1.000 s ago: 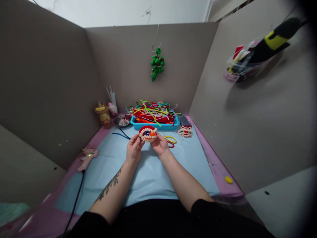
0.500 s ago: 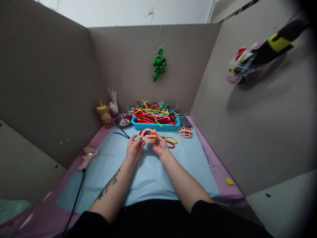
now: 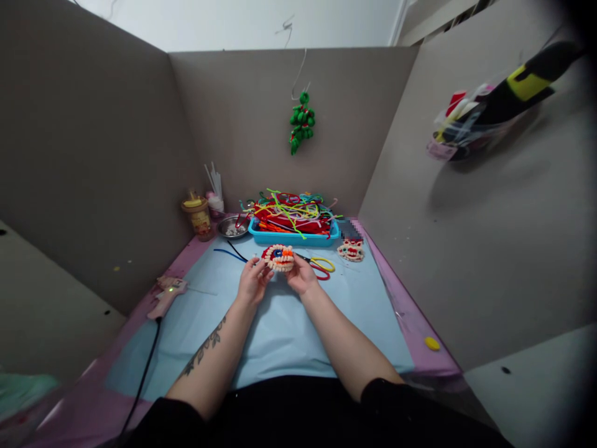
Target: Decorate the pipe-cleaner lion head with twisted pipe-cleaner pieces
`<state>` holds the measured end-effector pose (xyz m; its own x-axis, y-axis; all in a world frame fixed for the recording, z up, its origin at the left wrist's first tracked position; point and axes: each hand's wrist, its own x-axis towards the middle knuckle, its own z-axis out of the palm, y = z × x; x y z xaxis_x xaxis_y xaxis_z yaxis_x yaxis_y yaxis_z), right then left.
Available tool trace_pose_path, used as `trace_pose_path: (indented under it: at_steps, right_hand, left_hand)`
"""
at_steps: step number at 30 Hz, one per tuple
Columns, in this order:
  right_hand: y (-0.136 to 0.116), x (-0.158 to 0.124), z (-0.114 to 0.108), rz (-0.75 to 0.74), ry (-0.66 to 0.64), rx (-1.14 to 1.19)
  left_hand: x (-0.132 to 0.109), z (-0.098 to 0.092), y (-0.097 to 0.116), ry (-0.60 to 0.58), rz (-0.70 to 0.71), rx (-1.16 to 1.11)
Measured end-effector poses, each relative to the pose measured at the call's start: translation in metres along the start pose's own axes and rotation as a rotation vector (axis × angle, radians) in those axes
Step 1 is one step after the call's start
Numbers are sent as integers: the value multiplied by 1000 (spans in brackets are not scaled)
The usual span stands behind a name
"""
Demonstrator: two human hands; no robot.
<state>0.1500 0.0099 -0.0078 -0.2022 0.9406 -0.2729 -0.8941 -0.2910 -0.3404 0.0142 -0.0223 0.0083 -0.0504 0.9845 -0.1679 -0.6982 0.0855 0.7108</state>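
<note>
Between my two hands is a small pipe-cleaner head (image 3: pixel 278 259), cream and red, with a blue eye and orange parts. The fingers of my left hand (image 3: pixel 253 281) pinch its left side. On the other side my right hand (image 3: pixel 301 274) grips its right edge, thumb up. Scissors (image 3: pixel 321 264) with yellow and red handles lie just beyond my right hand, their blades partly hidden. Dark blue and black pipe cleaners (image 3: pixel 232 253) lie past my left hand. A similar cream, red and green piece (image 3: pixel 351 251) rests farther right.
A blue tray (image 3: pixel 293 238) heaped with coloured pipe cleaners stands at the back. Left of it are a metal dish (image 3: pixel 233 228) and a cup (image 3: pixel 200 219). A corded pink glue gun (image 3: pixel 166 297) lies at left. A yellow disc (image 3: pixel 431 343) sits at right. Grey partitions (image 3: pixel 289 68) surround the table.
Both hands keep hold of the pipe-cleaner head, which is almost in the same place and turned very slightly. The whole view has shifted a little.
</note>
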Motion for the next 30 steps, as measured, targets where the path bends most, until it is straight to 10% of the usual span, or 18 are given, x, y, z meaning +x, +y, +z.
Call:
trace_pose_path:
  at_steps: [20, 30]
  right_hand:
    - [-2, -2, 2, -36, 0, -36]
    - [4, -7, 5, -58, -110, -62]
  left_hand:
    - [2, -2, -3, -223, -1, 39]
    - [10, -3, -1, -156, 33, -57]
